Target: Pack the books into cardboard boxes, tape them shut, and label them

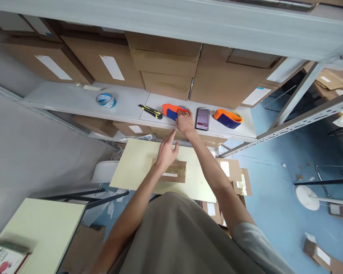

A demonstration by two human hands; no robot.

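My right hand (185,121) reaches to the shelf, its fingers curled over the right end of an orange and blue tape dispenser (169,110) that rests there. My left hand (167,150) hovers above a small cardboard box (177,170), thumb apart and fingers stretched out, holding nothing. The box lies on a pale yellow table (196,184) and has clear tape at its right end. Left of the held dispenser lies a black and yellow box cutter (151,111). To its right are a phone (202,118) and a second orange and blue tape dispenser (228,118).
A blue and white tape roll (106,100) sits on the grey shelf (125,105). Large cartons (165,61) line its back. A metal upright (291,93) stands at the right. Below, more cardboard boxes (230,169) are stacked beside the table, and a white stool (104,171) stands left.
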